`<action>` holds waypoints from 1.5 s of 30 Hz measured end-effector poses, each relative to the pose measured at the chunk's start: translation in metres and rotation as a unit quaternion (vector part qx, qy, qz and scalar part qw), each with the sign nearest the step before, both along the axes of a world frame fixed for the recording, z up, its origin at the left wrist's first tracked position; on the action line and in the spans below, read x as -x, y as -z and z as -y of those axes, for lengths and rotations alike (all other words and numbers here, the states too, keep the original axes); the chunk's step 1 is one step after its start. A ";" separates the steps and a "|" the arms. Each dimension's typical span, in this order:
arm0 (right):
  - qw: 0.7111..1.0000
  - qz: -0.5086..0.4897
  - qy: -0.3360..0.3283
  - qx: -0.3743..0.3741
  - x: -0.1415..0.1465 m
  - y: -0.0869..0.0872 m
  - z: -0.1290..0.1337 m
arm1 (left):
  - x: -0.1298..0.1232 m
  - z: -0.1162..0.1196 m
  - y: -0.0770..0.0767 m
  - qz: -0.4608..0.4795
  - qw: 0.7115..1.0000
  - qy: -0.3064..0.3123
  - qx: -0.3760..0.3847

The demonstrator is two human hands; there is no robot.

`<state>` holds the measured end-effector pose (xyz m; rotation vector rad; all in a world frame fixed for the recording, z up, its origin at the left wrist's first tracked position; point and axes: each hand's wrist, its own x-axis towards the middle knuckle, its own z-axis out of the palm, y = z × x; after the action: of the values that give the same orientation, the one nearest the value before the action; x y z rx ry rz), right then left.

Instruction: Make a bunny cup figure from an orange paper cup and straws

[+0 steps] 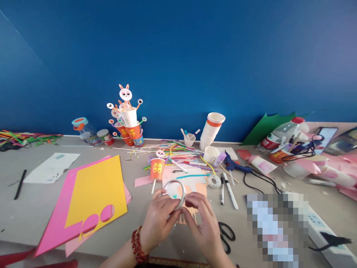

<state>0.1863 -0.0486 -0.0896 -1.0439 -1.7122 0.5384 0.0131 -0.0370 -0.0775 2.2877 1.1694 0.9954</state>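
Observation:
A thin greyish-white roll of tape [183, 191] is held upright over the near middle of the table. My left hand [158, 216] is closed around its lower left side, with a beaded red bracelet at the wrist. At the roll's lower right edge, my right hand [203, 220] pinches with thumb and fingers; whether a tape end is between them is too small to see. Beneath lie white and peach paper sheets [201, 191]. Just beyond the hands stands a red paper cup [157, 169] with a rabbit face on top and a white stick below.
Yellow card [97, 186] and pink card [52, 223] lie left. Black-handled scissors [227, 232] rest beside my right hand. Farther right are pens [230, 191], a small tape roll [214, 181] and a corded blue glue gun [237, 165]. Decorated cups [129, 119] and stacked white cups [211, 130] stand behind.

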 end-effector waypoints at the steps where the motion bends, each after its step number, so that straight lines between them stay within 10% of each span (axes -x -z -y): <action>1: 1.000 -0.005 0.005 0.005 0.001 0.000 -0.001 | -0.001 0.000 -0.001 -0.010 1.000 -0.001 -0.007; 9: 0.987 -0.104 -0.037 0.114 0.003 0.001 -0.008 | 0.000 0.006 -0.006 -0.041 0.999 0.015 -0.003; 45: 0.987 -0.058 -0.091 0.119 0.007 -0.011 -0.010 | 0.007 0.001 -0.009 -0.011 0.998 -0.042 -0.040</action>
<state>0.1797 -0.0384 -0.0786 -1.0052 -1.6763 0.9224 0.0066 -0.0377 -0.0681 2.3333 1.2665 1.0691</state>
